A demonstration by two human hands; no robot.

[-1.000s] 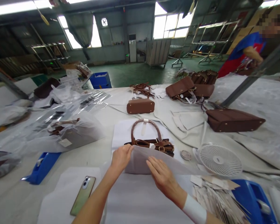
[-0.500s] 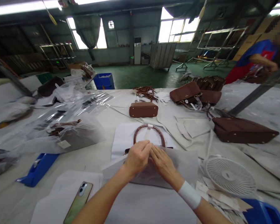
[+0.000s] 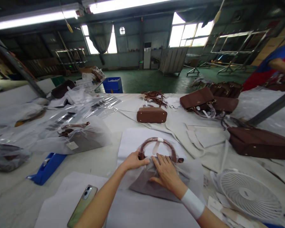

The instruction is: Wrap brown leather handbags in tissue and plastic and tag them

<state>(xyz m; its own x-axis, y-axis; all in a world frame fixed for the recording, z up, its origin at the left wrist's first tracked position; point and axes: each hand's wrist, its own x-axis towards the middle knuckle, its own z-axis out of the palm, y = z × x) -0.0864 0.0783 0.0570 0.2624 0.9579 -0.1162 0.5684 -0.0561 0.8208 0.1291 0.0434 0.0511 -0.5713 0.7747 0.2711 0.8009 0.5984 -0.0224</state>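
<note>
A workshop with green flooring and bright windows lies beyond the hands, past a pale, cluttered desk (image 3: 99, 161). Directly beneath them sits a handbag (image 3: 144, 182) in translucent wrap (image 3: 193, 172), its brown handle (image 3: 165, 141) arching up just beyond the fingers. The left hand (image 3: 134, 161) has its thumb on the wrap by the handle's base; whether it pinches, I cannot tell. The right hand (image 3: 166, 173) lies spread, pressing flat, gripping nothing. Nearer than the left hand is a phone (image 3: 82, 205); right of both, a white fan (image 3: 250, 193).
</note>
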